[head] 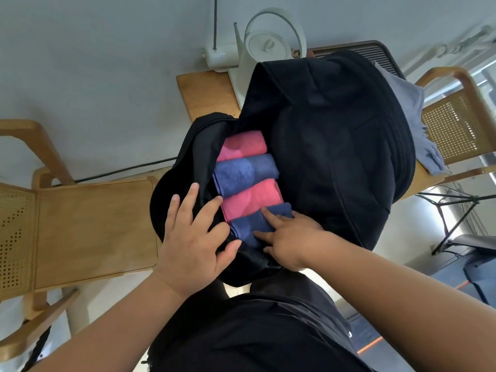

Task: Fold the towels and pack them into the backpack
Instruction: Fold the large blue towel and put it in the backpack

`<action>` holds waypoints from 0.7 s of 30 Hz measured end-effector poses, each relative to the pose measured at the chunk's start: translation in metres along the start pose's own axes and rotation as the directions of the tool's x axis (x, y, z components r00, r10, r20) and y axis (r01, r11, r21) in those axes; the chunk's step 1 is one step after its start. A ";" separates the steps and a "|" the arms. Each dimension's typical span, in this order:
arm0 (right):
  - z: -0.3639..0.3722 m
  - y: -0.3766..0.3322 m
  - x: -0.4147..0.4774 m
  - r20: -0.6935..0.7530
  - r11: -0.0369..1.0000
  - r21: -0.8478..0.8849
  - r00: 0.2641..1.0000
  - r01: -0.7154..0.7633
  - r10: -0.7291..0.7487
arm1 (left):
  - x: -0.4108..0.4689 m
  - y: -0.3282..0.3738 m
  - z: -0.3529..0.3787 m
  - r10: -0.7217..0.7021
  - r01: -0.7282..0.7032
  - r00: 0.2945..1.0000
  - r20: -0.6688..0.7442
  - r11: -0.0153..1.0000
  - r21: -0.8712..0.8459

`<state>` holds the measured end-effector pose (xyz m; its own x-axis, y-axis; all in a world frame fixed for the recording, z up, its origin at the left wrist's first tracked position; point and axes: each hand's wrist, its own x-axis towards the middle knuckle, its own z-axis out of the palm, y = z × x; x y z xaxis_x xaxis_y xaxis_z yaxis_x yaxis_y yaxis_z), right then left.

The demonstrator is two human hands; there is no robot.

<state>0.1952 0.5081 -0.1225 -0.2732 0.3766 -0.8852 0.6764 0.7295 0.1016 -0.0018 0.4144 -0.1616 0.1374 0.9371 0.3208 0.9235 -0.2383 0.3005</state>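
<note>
A black backpack stands open in front of me on a wooden table. Inside its opening several folded towels lie side by side: a pink towel farthest, a blue towel, a second pink towel, and nearest a dark blue towel. My right hand presses on the nearest dark blue towel with straight fingers. My left hand rests spread on the backpack's left rim, its fingertips touching the towels' edges.
A grey cloth lies on the table behind the backpack at the right. A white kettle stands at the back. Wooden chairs stand at the left and the right.
</note>
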 end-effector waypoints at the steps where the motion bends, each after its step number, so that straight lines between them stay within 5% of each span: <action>1: 0.001 -0.001 0.002 0.031 1.000 0.006 0.999 -0.017 0.017 | -0.001 0.000 0.001 0.005 -0.005 1.000 -0.008 1.000 -0.006; 7: -0.011 -0.001 0.011 0.110 0.999 0.014 0.993 -0.051 0.049 | -0.001 -0.004 0.003 0.007 -0.007 1.000 -0.026 1.000 -0.024; 11: -0.023 -0.012 0.013 -0.252 0.989 -0.018 0.957 0.146 -0.145 | 0.002 -0.002 0.001 0.012 -0.012 1.000 -0.015 0.999 -0.034; 17: -0.020 -0.013 0.039 -0.012 0.988 -0.076 0.990 0.137 -0.138 | 0.001 -0.003 0.002 0.008 -0.008 1.000 -0.004 1.000 -0.011; 21: -0.018 -0.012 0.040 -0.094 0.982 -0.113 0.982 0.152 -0.163 | 0.003 0.000 0.002 -0.007 0.007 1.000 0.002 1.000 0.010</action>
<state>0.1633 0.5251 -0.1511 -0.4426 0.3049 -0.8433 0.5454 0.8380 0.0167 -0.0012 0.4180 -0.1621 0.1316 0.9391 0.3173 0.9279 -0.2294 0.2939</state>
